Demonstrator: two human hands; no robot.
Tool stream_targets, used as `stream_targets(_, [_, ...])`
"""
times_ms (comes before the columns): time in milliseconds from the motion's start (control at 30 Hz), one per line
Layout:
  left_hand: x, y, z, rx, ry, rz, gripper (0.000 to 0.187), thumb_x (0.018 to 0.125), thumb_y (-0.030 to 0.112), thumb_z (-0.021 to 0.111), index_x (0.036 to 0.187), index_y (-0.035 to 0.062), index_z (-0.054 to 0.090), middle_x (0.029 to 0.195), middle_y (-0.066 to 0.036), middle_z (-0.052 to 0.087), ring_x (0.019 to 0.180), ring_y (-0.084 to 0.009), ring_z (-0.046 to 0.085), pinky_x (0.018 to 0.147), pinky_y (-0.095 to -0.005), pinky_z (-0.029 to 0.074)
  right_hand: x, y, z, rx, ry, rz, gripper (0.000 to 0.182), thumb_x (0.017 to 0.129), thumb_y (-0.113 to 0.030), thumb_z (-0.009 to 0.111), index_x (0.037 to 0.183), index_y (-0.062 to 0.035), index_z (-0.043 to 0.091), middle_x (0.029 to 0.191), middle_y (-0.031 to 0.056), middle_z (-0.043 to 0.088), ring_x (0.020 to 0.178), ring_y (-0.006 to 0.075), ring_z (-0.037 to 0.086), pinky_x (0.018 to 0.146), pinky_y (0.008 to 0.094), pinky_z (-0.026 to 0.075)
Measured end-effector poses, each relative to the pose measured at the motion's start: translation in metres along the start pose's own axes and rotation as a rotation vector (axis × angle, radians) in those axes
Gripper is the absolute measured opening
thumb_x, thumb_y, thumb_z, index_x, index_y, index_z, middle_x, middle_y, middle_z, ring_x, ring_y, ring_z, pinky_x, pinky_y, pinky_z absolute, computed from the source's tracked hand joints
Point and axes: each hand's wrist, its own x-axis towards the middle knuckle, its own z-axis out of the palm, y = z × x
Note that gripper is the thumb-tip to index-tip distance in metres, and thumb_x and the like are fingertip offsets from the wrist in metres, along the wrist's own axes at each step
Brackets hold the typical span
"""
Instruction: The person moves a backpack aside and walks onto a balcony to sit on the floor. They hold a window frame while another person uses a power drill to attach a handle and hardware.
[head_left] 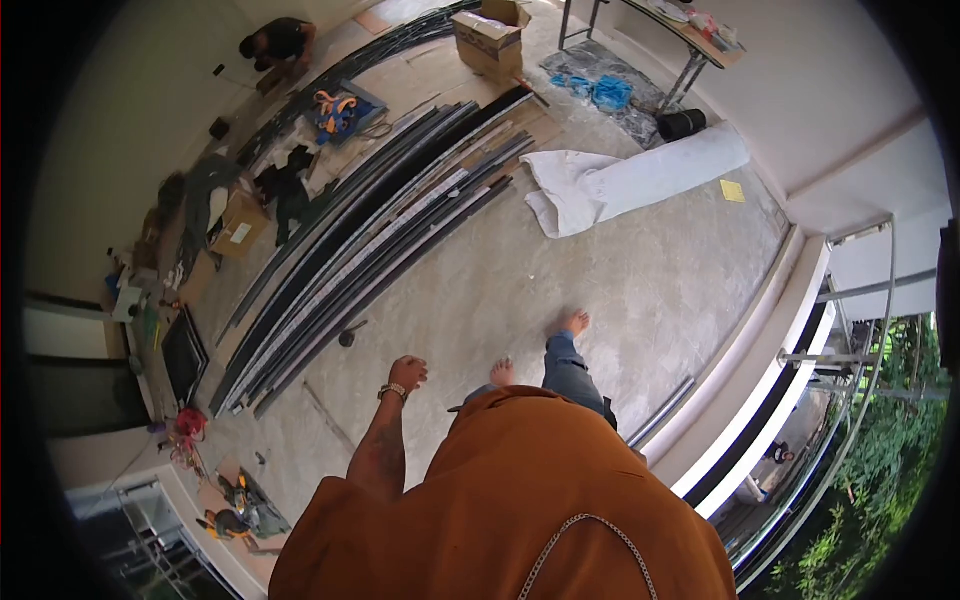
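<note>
My left hand [407, 372], with a metal band at the wrist, hangs over the bare concrete floor. Its fingers are loosely curled and a little apart, and I see nothing in them. Nearest to it on the floor lies a small dark tool [349, 335] whose kind I cannot make out. Beyond that, a long stack of dark metal profiles [370, 235] stretches across the floor. My right hand is out of view. Below me are my bare feet [575, 322], one ahead of the other.
A rolled white sheet [670, 180] lies ahead to the right, near a table [690, 35]. A cardboard box [490, 45] stands beyond the profiles. Another person [280, 42] crouches at the far left. Along the right runs a window ledge [770, 370]; tools [235, 505] lie at the lower left.
</note>
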Motion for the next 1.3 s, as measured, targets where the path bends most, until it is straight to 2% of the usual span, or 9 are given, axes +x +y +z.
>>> stream_targets(200, [-0.022, -0.061, 0.018, -0.079, 0.066, -0.262, 0.031, 0.086, 0.026, 0.049, 0.106, 0.0058, 0.06, 0.093, -0.012, 0.066, 0.076, -0.0229, 0.065, 0.068, -0.0422, 0.051, 0.089, -0.123, -0.005, -0.245, -0.091, -0.025, 0.038, 0.088, -0.023, 0.047, 0.117, 0.001, 0.053, 0.099, 0.0154, 0.064, 0.08, 0.0246, 0.062, 0.066, 0.0333, 0.05])
stream_targets(333, [-0.057, -0.089, 0.05, -0.326, 0.063, -0.545, 0.04, 0.094, 0.029, 0.037, 0.126, 0.0085, 0.049, 0.121, -0.015, 0.058, 0.105, -0.0285, 0.059, 0.088, -0.0509, 0.044, 0.137, -0.245, 0.012, -0.353, -0.131, -0.03, 0.038, 0.089, -0.024, 0.046, 0.118, -0.0012, 0.052, 0.103, 0.0143, 0.064, 0.084, 0.0244, 0.061, 0.068, 0.035, 0.05])
stream_targets(400, [-0.077, -0.079, 0.078, -0.362, 0.043, -0.64, 0.042, 0.093, 0.03, 0.038, 0.128, 0.0073, 0.047, 0.125, -0.016, 0.055, 0.112, -0.0275, 0.056, 0.091, -0.0507, 0.043, 0.024, -0.355, 0.084, -0.611, -0.103, -0.139, 0.04, 0.089, -0.028, 0.045, 0.123, -0.0066, 0.05, 0.112, 0.0107, 0.061, 0.092, 0.0237, 0.06, 0.072, 0.0402, 0.05])
stream_targets(600, [-0.037, -0.068, 0.165, -0.434, -0.019, -0.497, 0.032, 0.093, 0.026, 0.042, 0.114, 0.0078, 0.057, 0.105, -0.011, 0.065, 0.09, -0.0248, 0.065, 0.077, -0.0459, 0.05, 0.038, -0.529, 0.14, -0.511, -0.097, -0.341, 0.044, 0.087, -0.032, 0.046, 0.123, -0.0062, 0.051, 0.118, 0.0102, 0.059, 0.102, 0.0239, 0.058, 0.076, 0.0401, 0.049])
stream_targets(667, [-0.028, -0.027, 0.165, -0.144, -0.116, -0.327, 0.032, 0.092, 0.028, 0.043, 0.111, 0.0071, 0.058, 0.102, -0.01, 0.064, 0.089, -0.0247, 0.064, 0.076, -0.0472, 0.049, 0.033, -0.565, 0.169, -0.531, -0.087, -0.364, 0.044, 0.087, -0.031, 0.047, 0.123, -0.006, 0.051, 0.117, 0.0102, 0.059, 0.102, 0.0242, 0.058, 0.076, 0.04, 0.049])
stream_targets(800, [0.016, -0.003, 0.162, -0.512, -0.124, -0.494, 0.029, 0.091, 0.028, 0.043, 0.104, 0.0073, 0.058, 0.102, -0.008, 0.063, 0.086, -0.0228, 0.062, 0.074, -0.0489, 0.048, 0.03, -0.595, 0.221, -0.601, -0.125, -0.363, 0.046, 0.087, -0.031, 0.047, 0.126, -0.0067, 0.048, 0.122, 0.0102, 0.057, 0.104, 0.0238, 0.056, 0.081, 0.0414, 0.047])
stream_targets(900, [0.062, 0.002, 0.128, -0.466, -0.25, -0.336, 0.024, 0.089, 0.03, 0.044, 0.09, 0.0104, 0.057, 0.094, -0.002, 0.062, 0.076, -0.0169, 0.06, 0.07, -0.0456, 0.047, 0.029, -0.589, 0.257, -0.618, -0.095, -0.299, 0.044, 0.086, -0.031, 0.048, 0.122, -0.0056, 0.051, 0.118, 0.0105, 0.059, 0.101, 0.0238, 0.058, 0.077, 0.0402, 0.048])
stream_targets(1000, [0.098, 0.064, 0.085, -0.525, -0.091, -0.58, 0.032, 0.089, 0.029, 0.044, 0.101, 0.0053, 0.062, 0.102, -0.008, 0.066, 0.092, -0.0234, 0.065, 0.077, -0.0457, 0.051, 0.036, -0.577, 0.269, -0.674, -0.086, -0.209, 0.044, 0.086, -0.032, 0.049, 0.122, -0.0067, 0.051, 0.116, 0.0105, 0.059, 0.102, 0.0259, 0.058, 0.078, 0.0418, 0.048])
stream_targets(1300, [0.216, 0.221, -0.052, -0.57, 0.122, -0.22, 0.021, 0.087, 0.025, 0.054, 0.086, 0.0047, 0.059, 0.076, -0.008, 0.066, 0.061, -0.0148, 0.063, 0.05, -0.0282, 0.047, -0.045, -0.608, 0.344, -0.756, 0.148, -0.179, 0.044, 0.085, -0.032, 0.05, 0.121, -0.0079, 0.051, 0.119, 0.0106, 0.056, 0.103, 0.0282, 0.057, 0.076, 0.0428, 0.048])
